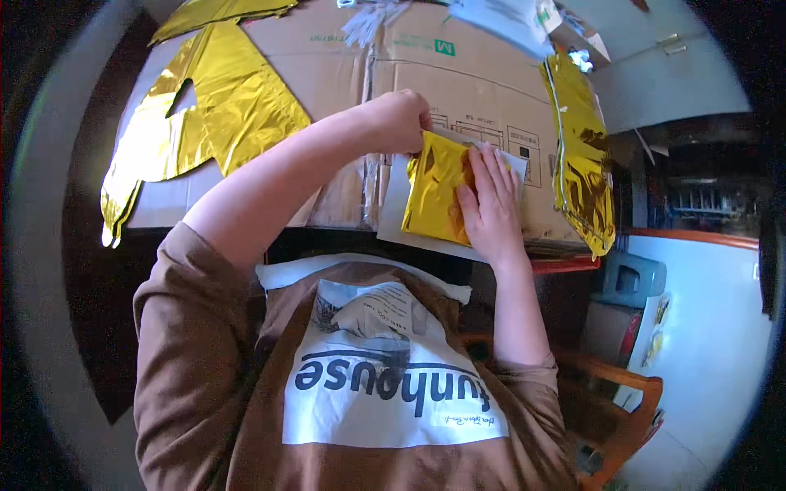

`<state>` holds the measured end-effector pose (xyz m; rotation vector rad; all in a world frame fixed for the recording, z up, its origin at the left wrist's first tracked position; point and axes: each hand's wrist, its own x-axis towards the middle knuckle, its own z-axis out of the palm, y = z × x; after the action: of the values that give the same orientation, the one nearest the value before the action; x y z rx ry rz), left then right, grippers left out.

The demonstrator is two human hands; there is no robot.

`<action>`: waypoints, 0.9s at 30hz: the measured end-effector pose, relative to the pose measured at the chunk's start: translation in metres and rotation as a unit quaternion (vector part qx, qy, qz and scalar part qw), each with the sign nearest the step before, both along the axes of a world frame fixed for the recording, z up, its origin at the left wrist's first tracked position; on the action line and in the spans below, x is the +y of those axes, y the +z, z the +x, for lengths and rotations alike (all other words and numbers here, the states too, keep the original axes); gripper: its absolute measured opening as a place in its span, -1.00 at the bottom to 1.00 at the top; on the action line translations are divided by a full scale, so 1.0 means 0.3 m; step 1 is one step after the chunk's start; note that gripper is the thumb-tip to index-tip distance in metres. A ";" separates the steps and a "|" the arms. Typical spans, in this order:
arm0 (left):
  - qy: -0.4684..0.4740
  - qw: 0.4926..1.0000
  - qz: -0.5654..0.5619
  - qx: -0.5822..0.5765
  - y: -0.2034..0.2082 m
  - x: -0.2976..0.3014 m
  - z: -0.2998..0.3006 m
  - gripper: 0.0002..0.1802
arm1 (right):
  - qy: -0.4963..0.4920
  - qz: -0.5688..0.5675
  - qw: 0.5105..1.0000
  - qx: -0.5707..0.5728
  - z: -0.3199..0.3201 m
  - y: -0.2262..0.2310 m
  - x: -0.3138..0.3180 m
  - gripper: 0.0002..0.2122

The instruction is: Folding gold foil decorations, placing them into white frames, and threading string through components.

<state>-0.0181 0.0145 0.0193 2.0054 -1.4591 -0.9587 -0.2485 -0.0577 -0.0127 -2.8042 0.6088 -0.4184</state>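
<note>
A gold foil balloon [434,192], folded flat into a rectangle, lies on a white sheet [393,204] in front of me. My right hand [494,196] rests flat on its right side, fingers stretched toward the far edge. At the far left corner, my left hand [399,119] is closed, its curled fingers pinching the foil there. The tips of those fingers are mostly hidden behind the hand. Off to the left, a larger flat gold foil balloon [250,106], letter-shaped with a hole in it, is spread out.
Flattened brown cardboard [327,61] covers the work surface, with a taped seam near the middle. More gold foil [581,155] hangs over its right edge. Clear plastic packaging [503,24] and thin white strips [372,20] lie at the far side. A wooden chair [630,409] stands at the lower right.
</note>
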 end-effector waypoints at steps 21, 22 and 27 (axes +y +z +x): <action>-0.084 0.915 -0.321 -0.227 -0.052 0.209 0.018 -0.81 | 0.012 -0.007 1.000 0.017 0.009 0.006 0.010 -0.52; -0.116 0.887 -0.370 -0.250 -0.060 0.223 0.017 -0.85 | 0.015 -0.008 1.000 0.017 0.010 0.008 0.010 -0.52; -0.029 0.910 -0.369 -0.185 -0.086 0.210 -0.007 -0.76 | 0.017 0.018 1.000 0.008 0.010 0.025 0.018 -0.52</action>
<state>-0.0203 0.0774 -0.0066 1.6037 -1.7364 0.0180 -0.2456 -0.0523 -0.0051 -2.7813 0.5646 -0.3747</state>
